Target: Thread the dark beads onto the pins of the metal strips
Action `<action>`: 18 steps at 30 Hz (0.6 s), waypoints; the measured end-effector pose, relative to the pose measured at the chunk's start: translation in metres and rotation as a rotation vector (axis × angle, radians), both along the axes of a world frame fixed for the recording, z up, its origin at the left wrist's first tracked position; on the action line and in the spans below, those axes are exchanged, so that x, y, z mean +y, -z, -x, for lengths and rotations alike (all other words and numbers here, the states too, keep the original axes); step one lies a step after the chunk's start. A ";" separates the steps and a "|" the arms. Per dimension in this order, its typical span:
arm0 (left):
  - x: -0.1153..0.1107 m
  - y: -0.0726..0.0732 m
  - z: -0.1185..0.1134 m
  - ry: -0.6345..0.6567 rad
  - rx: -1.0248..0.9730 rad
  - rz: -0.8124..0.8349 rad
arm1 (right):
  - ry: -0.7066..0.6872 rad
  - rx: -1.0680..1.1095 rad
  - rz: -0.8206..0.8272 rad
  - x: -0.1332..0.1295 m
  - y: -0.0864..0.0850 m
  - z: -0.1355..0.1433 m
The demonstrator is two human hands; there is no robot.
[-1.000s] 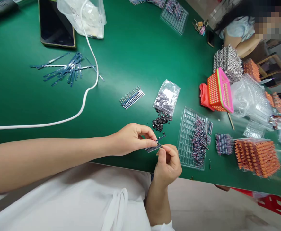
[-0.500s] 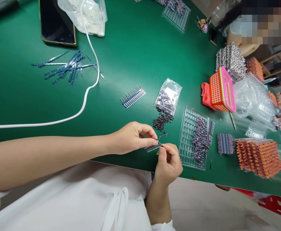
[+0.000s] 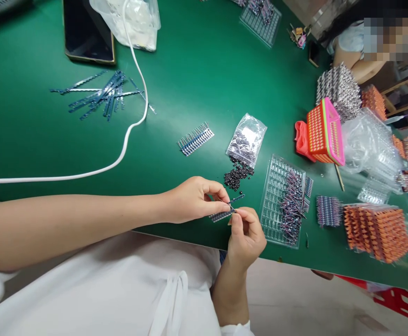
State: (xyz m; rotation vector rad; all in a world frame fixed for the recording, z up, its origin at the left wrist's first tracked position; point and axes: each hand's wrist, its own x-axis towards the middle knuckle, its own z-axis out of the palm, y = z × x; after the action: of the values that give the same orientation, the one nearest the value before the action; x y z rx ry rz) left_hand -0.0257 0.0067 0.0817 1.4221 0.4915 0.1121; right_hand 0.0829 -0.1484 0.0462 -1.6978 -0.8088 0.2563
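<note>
My left hand pinches a narrow dark strip between thumb and fingers, just above the table's near edge. Close against it, my right hand has thumb and forefinger pressed together at the strip's right end; whatever tiny piece they hold is hidden. Beyond the fingers lies a loose heap of small black beads, spilling from a clear plastic bag. A blue-and-silver strip with a row of thin pins rests to the left of the bag. Right of my hands is a clear compartment tray carrying many thin dark-and-pink pieces.
A white cable curves across the green table past a pile of blue strips and a phone. On the right stand a pink-and-orange basket and stacked orange pieces. Another person's arm shows at far right.
The view has shifted slightly, so the table's things sit a little further right. Both hands keep the same pinch at the strip, with hardly any visible movement.
</note>
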 end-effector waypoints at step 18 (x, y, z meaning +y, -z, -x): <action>-0.003 -0.002 0.001 0.018 -0.009 0.052 | -0.283 0.427 -0.068 0.001 -0.001 -0.017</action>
State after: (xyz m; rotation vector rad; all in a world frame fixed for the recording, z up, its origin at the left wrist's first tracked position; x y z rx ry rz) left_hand -0.0262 0.0042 0.0837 1.3746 0.4715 0.0905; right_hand 0.0996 -0.1477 0.0473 -1.3924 -0.7223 0.7497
